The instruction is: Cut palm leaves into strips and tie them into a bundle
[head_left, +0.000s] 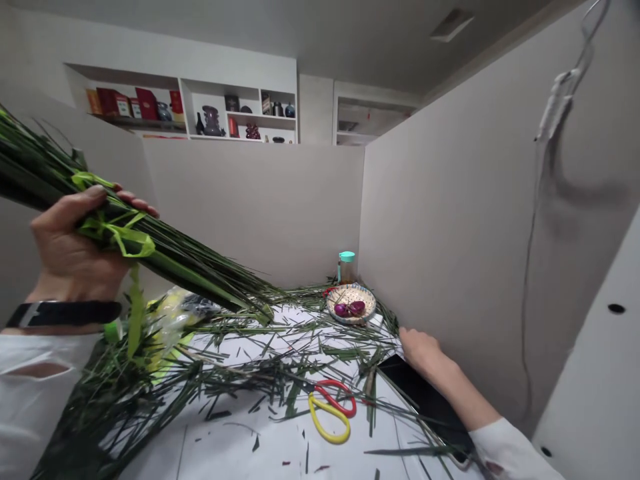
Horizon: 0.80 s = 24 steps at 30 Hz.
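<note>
My left hand (83,243) is raised at the left, closed around a thick bundle of long green leaves (195,257). Light green ties (131,237) circle the bundle, which slants down toward the middle of the table. At the right, my right hand (423,348) reaches low beside the partition, by the edge of the leaf cuttings. Its fingers are mostly hidden behind the back of the hand. Under that forearm lies a black phone (425,400). Scissors (330,412) with one red and one yellow handle rest on the white tabletop (240,440) among scattered leaf pieces.
A shallow basket (367,313) holding purple onion-like pieces (350,309) stands in the back corner, before a turquoise-lidded bottle (347,267). Clear plastic packaging (175,313) and piled leaf strips (115,393) lie at left. Grey partitions (260,207) enclose the table; a cable (530,267) hangs at right.
</note>
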Tool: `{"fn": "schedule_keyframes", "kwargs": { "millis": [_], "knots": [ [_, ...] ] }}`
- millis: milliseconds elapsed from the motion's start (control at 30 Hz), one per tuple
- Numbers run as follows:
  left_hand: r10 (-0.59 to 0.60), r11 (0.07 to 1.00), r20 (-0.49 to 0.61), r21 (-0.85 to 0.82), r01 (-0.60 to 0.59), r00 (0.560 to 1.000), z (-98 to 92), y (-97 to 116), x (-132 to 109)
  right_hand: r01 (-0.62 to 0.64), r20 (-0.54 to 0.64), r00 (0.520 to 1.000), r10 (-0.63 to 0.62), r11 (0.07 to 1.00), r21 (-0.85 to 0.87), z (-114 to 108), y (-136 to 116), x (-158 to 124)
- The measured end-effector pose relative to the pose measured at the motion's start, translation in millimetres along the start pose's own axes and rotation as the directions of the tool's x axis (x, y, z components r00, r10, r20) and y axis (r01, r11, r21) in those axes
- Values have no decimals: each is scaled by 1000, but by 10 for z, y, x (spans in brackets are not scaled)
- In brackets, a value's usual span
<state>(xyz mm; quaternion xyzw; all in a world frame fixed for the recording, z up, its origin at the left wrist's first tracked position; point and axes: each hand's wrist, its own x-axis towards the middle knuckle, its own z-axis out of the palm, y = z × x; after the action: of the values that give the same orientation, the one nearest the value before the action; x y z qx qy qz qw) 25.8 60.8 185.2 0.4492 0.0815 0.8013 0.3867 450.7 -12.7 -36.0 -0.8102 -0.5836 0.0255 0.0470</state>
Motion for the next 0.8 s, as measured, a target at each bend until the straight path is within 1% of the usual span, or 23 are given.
{"fn": "schedule_keyframes", "kwargs": {
  "millis": [67,100,167,233,300,333,400,467,533,633,733,800],
  "knots": [
    [-12,1000,44,-21,13,999,15,-36,-32,133,-60,990,-130,989,65,-124,-190,-75],
    [-25,999,65,-34,27,998,29,-70,-50,223,-99,972,-213,969,105,-185,-320,-116],
    [-58,996,94,-60,64,994,72,-157,-91,412,-168,908,-383,888,203,-282,-632,-198],
    [-93,991,103,-85,102,990,122,-248,-135,530,-219,847,-484,798,288,-325,-960,-266],
    [-118,986,94,-103,128,988,159,-327,-168,599,-275,801,-532,723,345,-312,-1229,-307],
    [-127,985,87,-108,136,988,167,-359,-177,613,-303,790,-534,699,368,-290,-1324,-318],
    [-139,983,67,-112,146,988,157,-411,-179,627,-364,778,-512,670,398,-234,-1427,-326],
    [-158,981,46,-110,163,986,122,-452,-166,638,-414,767,-490,654,407,-180,-1435,-330],
    [-178,977,27,-115,180,984,77,-486,-147,647,-438,757,-484,648,402,-144,-1392,-335],
    [-203,972,-7,-125,201,979,14,-530,-124,642,-415,763,-495,659,392,-120,-1267,-315],
    [-223,970,-50,-114,216,974,-40,-554,-104,602,-332,798,-502,690,402,-107,-997,-231],
    [-215,973,-65,-99,208,974,-68,-556,-82,532,-257,847,-466,732,425,-94,-704,-157]
  ]
}}
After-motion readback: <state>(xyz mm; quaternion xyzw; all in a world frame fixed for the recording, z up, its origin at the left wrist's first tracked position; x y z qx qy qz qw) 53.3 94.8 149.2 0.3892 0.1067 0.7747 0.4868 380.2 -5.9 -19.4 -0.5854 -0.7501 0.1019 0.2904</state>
